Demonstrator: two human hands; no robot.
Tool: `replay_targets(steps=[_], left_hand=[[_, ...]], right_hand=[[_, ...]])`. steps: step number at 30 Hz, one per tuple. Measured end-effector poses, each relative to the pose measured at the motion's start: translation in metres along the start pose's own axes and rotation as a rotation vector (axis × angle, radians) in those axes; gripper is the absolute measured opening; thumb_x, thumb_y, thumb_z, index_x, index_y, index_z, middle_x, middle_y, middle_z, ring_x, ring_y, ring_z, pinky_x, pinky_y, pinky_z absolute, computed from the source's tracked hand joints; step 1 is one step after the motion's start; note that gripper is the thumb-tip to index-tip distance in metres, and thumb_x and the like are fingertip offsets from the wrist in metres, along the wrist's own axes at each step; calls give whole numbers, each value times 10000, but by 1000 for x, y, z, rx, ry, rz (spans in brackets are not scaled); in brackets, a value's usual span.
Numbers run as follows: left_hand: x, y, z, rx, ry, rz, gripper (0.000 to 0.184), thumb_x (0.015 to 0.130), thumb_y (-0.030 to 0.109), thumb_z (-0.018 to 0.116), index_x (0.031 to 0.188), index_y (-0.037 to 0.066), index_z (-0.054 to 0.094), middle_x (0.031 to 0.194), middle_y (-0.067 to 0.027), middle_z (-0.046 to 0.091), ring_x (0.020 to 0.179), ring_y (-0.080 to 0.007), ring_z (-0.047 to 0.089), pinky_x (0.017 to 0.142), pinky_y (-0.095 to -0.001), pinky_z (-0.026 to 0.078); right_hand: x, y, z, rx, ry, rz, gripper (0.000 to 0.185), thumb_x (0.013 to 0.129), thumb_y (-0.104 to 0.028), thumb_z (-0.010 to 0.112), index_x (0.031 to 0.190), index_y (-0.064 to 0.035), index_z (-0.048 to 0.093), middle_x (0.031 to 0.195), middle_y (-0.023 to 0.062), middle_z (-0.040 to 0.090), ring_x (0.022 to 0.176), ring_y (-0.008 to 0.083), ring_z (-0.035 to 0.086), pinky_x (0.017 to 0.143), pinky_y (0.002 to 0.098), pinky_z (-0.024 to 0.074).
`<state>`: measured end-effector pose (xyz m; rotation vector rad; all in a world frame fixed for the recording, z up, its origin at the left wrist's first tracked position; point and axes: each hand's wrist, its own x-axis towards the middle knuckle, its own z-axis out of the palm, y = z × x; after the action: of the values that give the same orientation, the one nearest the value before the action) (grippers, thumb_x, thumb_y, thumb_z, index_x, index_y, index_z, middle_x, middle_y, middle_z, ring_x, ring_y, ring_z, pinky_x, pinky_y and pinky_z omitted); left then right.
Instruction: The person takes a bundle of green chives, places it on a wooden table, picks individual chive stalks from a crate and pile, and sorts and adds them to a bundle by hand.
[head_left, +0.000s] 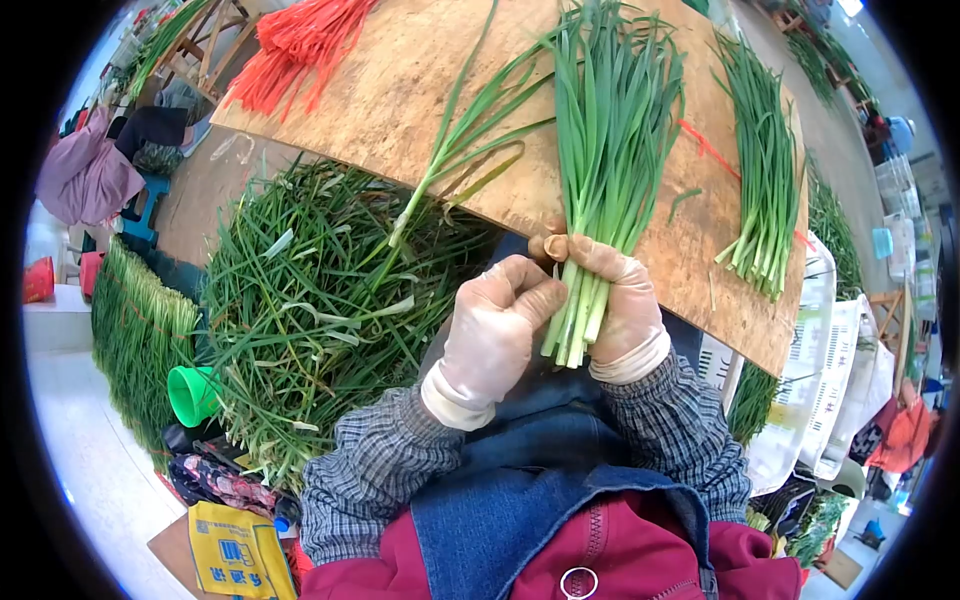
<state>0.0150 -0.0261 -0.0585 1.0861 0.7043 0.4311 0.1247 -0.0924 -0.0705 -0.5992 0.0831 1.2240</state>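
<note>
My right hand (pixel 618 300), in a thin whitish glove, is closed round the lower stalks of a bunch of long green leaves (pixel 610 130) at the front edge of the wooden board (pixel 400 110). The bunch's pale cut ends point down toward my lap. Just left of the stalks is my left hand (pixel 500 315), also gloved, its thumb and fingers pinched together near the stems; what they pinch, if anything, is too small to tell. A few loose stalks (pixel 430 180) lie across the board's edge, left of the bunch.
A second bunch (pixel 765 170) lies at the board's right side, beside a red tie (pixel 708 150). Red strips (pixel 300 50) lie at the upper left. Below the board is a large heap of leaves (pixel 320 290). White crates (pixel 800 370) stand at the right, a green container (pixel 192 396) at the left.
</note>
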Motion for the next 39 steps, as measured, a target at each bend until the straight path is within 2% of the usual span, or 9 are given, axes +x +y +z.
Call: replay_targets(steps=[4, 6, 9, 12, 14, 18, 25, 35, 39], left_hand=[[-6, 16, -3, 245, 11, 12, 73, 810, 67, 593, 762, 13, 582, 672, -26, 564, 564, -58, 472, 519, -183, 370], [-8, 6, -17, 343, 119, 325, 90, 806, 79, 604, 754, 12, 571, 632, -11, 533, 507, -67, 445, 467, -199, 349], [-13, 10, -65, 729, 618, 531, 214, 807, 104, 642, 643, 47, 518, 555, 21, 487, 471, -56, 376, 423, -220, 301], [-23, 16, -100, 1311, 811, 587, 158, 766, 13, 647, 663, 39, 529, 588, -51, 553, 507, -134, 506, 477, -277, 428], [-26, 11, -86, 1026, 628, 816, 89, 752, -35, 629, 803, 22, 583, 695, -79, 586, 584, -162, 549, 539, -280, 463], [-40, 13, -42, 485, 40, 236, 300, 774, 69, 664, 1050, -14, 577, 880, -86, 626, 750, -120, 575, 701, -245, 474], [-14, 10, -27, 30, 21, -133, 90, 776, 39, 599, 843, -8, 561, 631, 0, 514, 488, -45, 427, 444, -174, 308], [-8, 16, -21, 87, 32, -199, 103, 788, 112, 598, 806, 12, 586, 618, 16, 537, 502, -40, 439, 439, -180, 313], [-7, 1, -31, 403, 13, -137, 185, 741, 109, 573, 867, -19, 617, 695, -126, 627, 597, -149, 575, 569, -269, 453]], right_hand=[[-1, 0, 4, -18, -70, -43, 320, 772, -107, 614, 1052, 22, 530, 926, 135, 619, 913, 233, 580, 835, 368, 475], [-1, 3, 7, -28, -59, -133, 346, 779, -118, 616, 1077, 27, 516, 918, 130, 621, 908, 234, 582, 838, 371, 474], [2, 1, 3, -30, -50, -158, 367, 790, -123, 618, 1106, 24, 505, 890, 117, 625, 911, 236, 586, 839, 379, 475], [6, 2, -1, -10, -54, -126, 359, 793, -94, 605, 1118, 17, 501, 921, 122, 631, 974, 253, 582, 848, 392, 471], [10, 8, 4, -18, -61, -90, 365, 794, -82, 599, 1129, 16, 494, 947, 128, 633, 998, 259, 578, 855, 398, 467], [13, 14, 3, 7, -53, -66, 371, 799, -45, 572, 1158, -12, 483, 1038, 134, 612, 1029, 284, 558, 892, 413, 453], [5, 14, 4, 44, -53, -19, 344, 804, -47, 553, 1137, 11, 487, 1038, 140, 598, 1016, 296, 558, 855, 437, 478], [0, 18, 15, -148, 134, -98, 275, 806, -10, 551, 1072, 53, 518, 957, 170, 612, 898, 276, 595, 799, 384, 504], [-1, 19, 16, -113, 210, -46, 282, 797, 11, 557, 1073, 53, 514, 949, 182, 608, 867, 295, 605, 770, 394, 523]])
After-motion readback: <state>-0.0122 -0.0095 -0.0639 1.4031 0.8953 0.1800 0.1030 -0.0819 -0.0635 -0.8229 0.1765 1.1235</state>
